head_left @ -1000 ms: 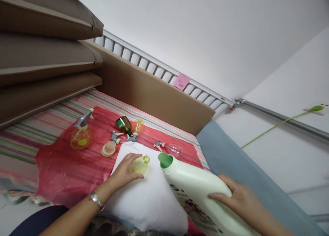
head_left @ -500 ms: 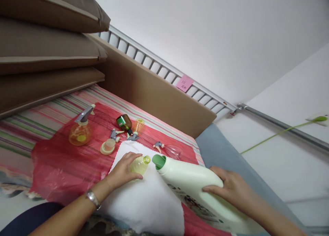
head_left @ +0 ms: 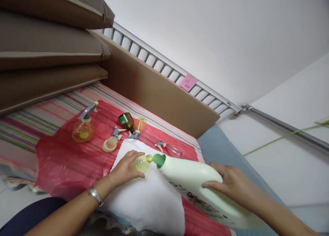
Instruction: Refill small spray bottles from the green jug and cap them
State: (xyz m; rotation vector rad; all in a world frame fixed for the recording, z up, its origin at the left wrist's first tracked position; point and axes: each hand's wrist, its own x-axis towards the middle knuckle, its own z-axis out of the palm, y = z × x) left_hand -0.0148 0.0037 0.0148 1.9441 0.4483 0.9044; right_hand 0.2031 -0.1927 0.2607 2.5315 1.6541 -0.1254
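Observation:
My left hand (head_left: 126,168) is wrapped round a small open yellow bottle (head_left: 143,162) that stands on a white cloth (head_left: 149,198). My right hand (head_left: 228,184) grips a large pale-green detergent jug (head_left: 195,188) tipped toward the left. The jug's green spout (head_left: 159,160) sits right beside the little bottle's mouth. No liquid is visible between them.
On the red plastic sheet (head_left: 66,160) lie an orange spray bottle (head_left: 83,128), a round cap (head_left: 110,144), a brown bottle (head_left: 125,120), loose spray heads (head_left: 117,132) and a clear bottle (head_left: 172,149). Brown cushions (head_left: 48,51) are stacked at left; a cardboard panel (head_left: 159,95) stands behind.
The jug has tilted lower and slid left, bringing its spout from a gap away to right next to the small bottle's mouth. My left hand has kept hold of the bottle.

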